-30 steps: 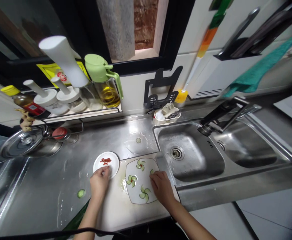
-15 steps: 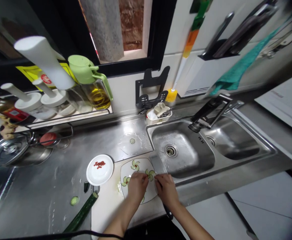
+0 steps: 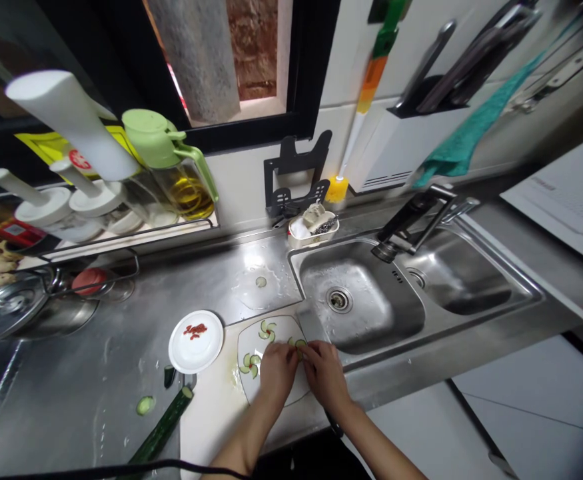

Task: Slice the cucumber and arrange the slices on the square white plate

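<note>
A white square plate (image 3: 251, 333) bears fan-shaped rosettes of cucumber slices (image 3: 267, 331) with small red centres. My left hand (image 3: 277, 372) is over the plate, its thumb and finger pinched at the right-hand rosette (image 3: 299, 347); whatever is between them is too small to make out. From the other side my right hand (image 3: 327, 375) touches the same rosette, its fingertips closed on a cucumber slice there. The hands partly cover that rosette and the plate's lower part. Under my right wrist shows the dark handle of a knife (image 3: 332, 424), its blade beside the plate.
A white saucer (image 3: 196, 360) with red bits stands left of the plate, partly on the cutting board (image 3: 204, 427). A cut cucumber (image 3: 164, 427) and a cucumber end piece (image 3: 145, 405) lie farther left. The double sink (image 3: 361, 287) with its faucet (image 3: 411, 227) is at the right.
My right hand has moved left, bringing its fingertips onto the rosette beside my left fingertips. My left hand stays pinched there. The view has shifted slightly.
</note>
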